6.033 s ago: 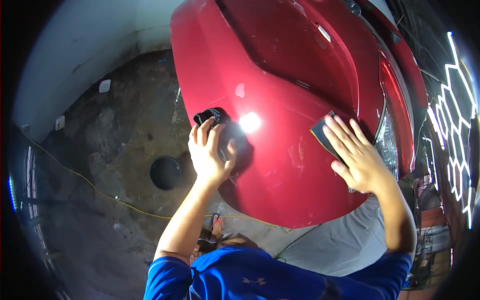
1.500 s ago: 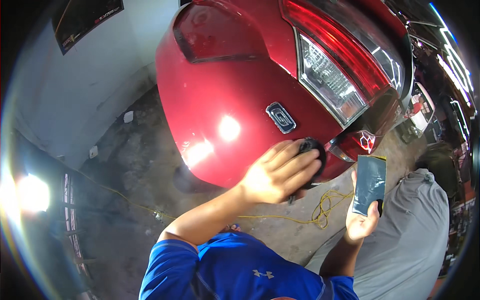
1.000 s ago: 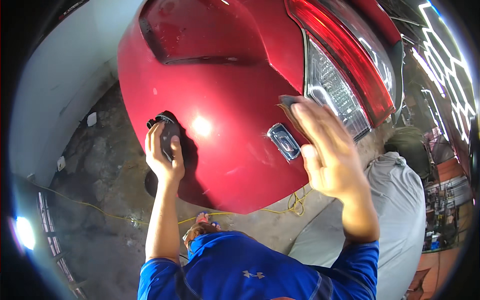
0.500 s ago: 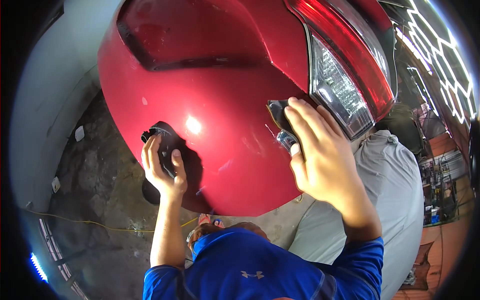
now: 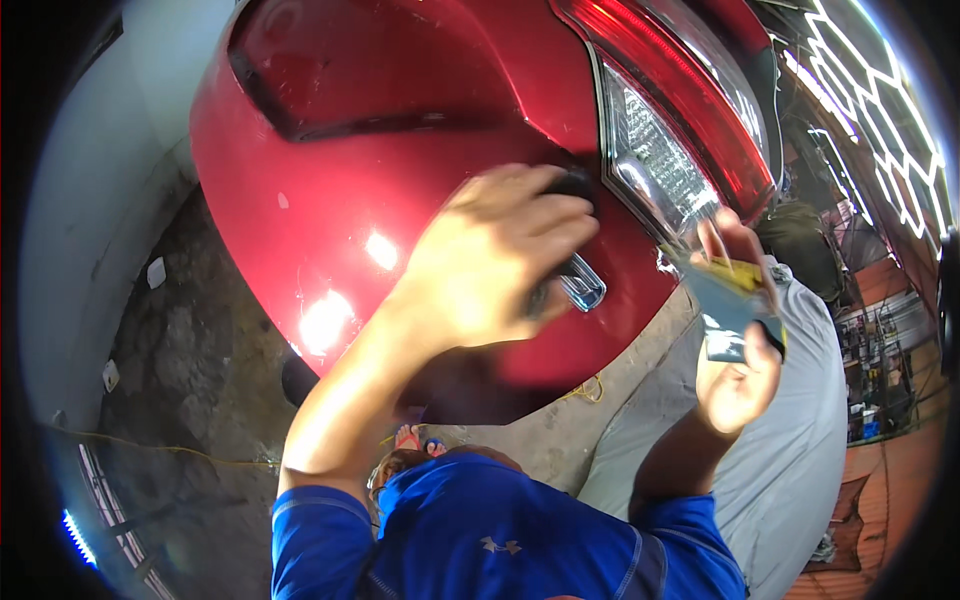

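Observation:
The rounded red car bumper [image 5: 330,200] is in front of me, with a red-and-clear tail light [image 5: 655,140] at its upper right. My left hand [image 5: 500,260], blurred, reaches across to the bumper below the light. Its fingers curl over a black pad [image 5: 572,183], mostly hidden beneath them. A shiny, clear-looking piece [image 5: 583,284] shows beside those fingers; whether I hold it or it belongs to the bumper, I cannot tell. Off the bumper, my right hand [image 5: 745,385] grips a bent sheet of sandpaper [image 5: 728,305], dark grey with a yellowish side.
A grey cover [image 5: 760,470] drapes over something at the right. Beyond it stands a cluttered shelf [image 5: 872,370]. A yellow cord [image 5: 200,452] crosses the stained concrete floor [image 5: 200,350] at the left, beside a pale wall [image 5: 110,200]. My feet [image 5: 408,437] show below the bumper.
My left hand has swung right from the bumper's left side, bringing the black pad below the tail light. My right hand has lifted the sandpaper off the bumper and drawn it right.

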The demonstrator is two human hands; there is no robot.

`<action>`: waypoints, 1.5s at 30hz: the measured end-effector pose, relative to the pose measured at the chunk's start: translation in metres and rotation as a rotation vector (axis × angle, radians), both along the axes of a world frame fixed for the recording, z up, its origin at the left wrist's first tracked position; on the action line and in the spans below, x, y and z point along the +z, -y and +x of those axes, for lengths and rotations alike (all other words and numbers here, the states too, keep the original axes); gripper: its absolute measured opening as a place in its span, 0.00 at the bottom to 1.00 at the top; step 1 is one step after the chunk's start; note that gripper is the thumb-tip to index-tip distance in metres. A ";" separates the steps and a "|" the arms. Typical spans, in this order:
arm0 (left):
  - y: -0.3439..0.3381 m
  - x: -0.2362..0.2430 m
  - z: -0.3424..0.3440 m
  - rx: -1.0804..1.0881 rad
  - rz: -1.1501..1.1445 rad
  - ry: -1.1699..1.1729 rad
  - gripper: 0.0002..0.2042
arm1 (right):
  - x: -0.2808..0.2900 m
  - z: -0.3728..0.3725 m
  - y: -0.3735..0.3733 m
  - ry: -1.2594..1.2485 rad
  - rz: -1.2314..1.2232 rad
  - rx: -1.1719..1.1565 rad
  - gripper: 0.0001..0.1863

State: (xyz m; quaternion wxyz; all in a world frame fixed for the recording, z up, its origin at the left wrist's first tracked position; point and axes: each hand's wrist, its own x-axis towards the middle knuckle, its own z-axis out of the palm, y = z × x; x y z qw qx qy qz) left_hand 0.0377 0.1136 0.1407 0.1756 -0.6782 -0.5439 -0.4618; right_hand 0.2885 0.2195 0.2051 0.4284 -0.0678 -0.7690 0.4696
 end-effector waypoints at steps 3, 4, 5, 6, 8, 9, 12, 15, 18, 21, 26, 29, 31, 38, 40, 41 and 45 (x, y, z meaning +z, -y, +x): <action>-0.006 0.007 0.000 -0.023 -0.029 -0.048 0.26 | -0.035 0.035 -0.014 -0.196 -0.297 0.147 0.39; 0.001 0.001 -0.006 0.020 -0.019 -0.041 0.26 | -0.041 0.050 -0.015 -0.188 -0.360 0.167 0.38; 0.009 -0.009 -0.015 0.063 -0.018 -0.040 0.26 | -0.050 0.062 -0.016 -0.186 -0.430 0.188 0.37; 0.028 -0.017 -0.027 0.168 -0.007 -0.008 0.25 | -0.054 0.068 -0.016 -0.226 -0.449 0.211 0.36; 0.052 -0.054 -0.047 0.396 0.089 0.132 0.25 | -0.058 0.084 -0.017 -0.278 -0.485 0.218 0.34; 0.063 -0.078 -0.054 0.545 0.179 0.196 0.23 | -0.064 0.093 -0.019 -0.250 -0.450 0.141 0.33; 0.082 -0.144 -0.050 0.768 0.267 0.526 0.25 | -0.065 0.103 -0.024 -0.120 -0.266 -0.186 0.27; 0.086 -0.156 -0.044 0.839 0.217 0.553 0.25 | -0.053 0.073 -0.030 -0.075 0.115 -0.172 0.18; 0.087 -0.157 -0.043 0.855 0.224 0.548 0.24 | -0.043 0.035 -0.025 -0.108 0.423 -0.307 0.18; 0.087 -0.157 -0.045 0.859 0.233 0.543 0.25 | -0.033 0.002 -0.018 -0.107 0.653 -0.270 0.16; 0.086 -0.160 -0.051 0.855 0.220 0.528 0.27 | -0.028 -0.040 -0.007 0.028 0.838 -0.267 0.22; 0.088 -0.158 -0.051 0.852 0.196 0.527 0.28 | -0.025 -0.067 -0.013 0.125 0.912 -0.299 0.26; 0.088 -0.158 -0.050 0.839 0.181 0.537 0.28 | -0.030 -0.081 -0.008 0.348 0.987 -0.288 0.30; 0.094 -0.158 -0.046 0.798 0.161 0.515 0.29 | -0.024 -0.091 -0.008 0.471 1.075 -0.349 0.26; 0.094 -0.157 -0.048 0.788 0.158 0.530 0.29 | -0.039 -0.091 0.029 0.515 1.142 -0.197 0.24; 0.095 -0.157 -0.049 0.782 0.161 0.530 0.29 | -0.045 -0.092 0.044 0.533 1.168 -0.116 0.23; 0.095 -0.160 -0.048 0.747 0.166 0.499 0.28 | -0.014 -0.088 -0.009 0.531 1.104 -0.368 0.23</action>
